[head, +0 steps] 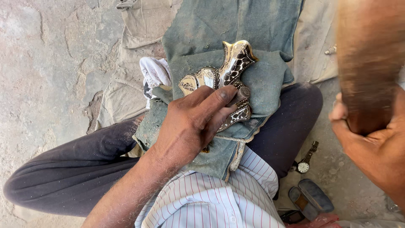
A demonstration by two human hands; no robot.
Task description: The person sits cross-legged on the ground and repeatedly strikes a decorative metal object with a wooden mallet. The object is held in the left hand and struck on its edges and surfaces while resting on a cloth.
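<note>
The ground is rough grey stone, with dusty cloths spread over it. A shiny engraved metal piece lies on a folded green cloth over the person's lap. The left hand presses on it and pinches a short punch between its fingertips. The right hand, raised and blurred, is closed around a wooden mallet. I think a blow off centre can hit the fingers, or the punch can slip and scratch the metal.
</note>
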